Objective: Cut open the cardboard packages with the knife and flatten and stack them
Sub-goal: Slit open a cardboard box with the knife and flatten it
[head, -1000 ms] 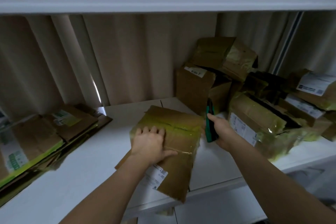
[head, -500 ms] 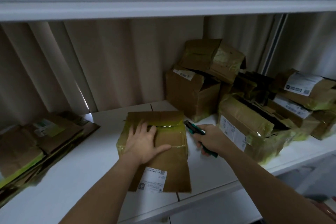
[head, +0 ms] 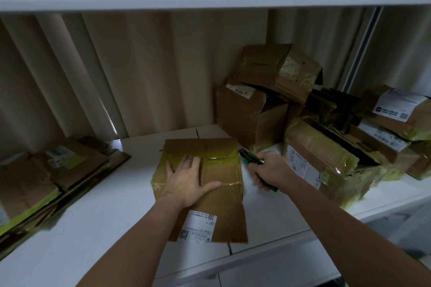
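Box (head: 210,184) lies at counter (head: 93,228) centre, near front edge. Left hand (head: 189,179) flat on top of it. Right hand (head: 270,170) just right of box, holding knife (head: 248,157). Flattened stack (head: 46,182) far left. Package pile (head: 314,128) right and behind, against curtain (head: 140,72).

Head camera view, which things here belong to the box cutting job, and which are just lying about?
Job: left hand, box, right hand, knife, uncut packages, flattened stack.
Lying about: curtain, white shelf.
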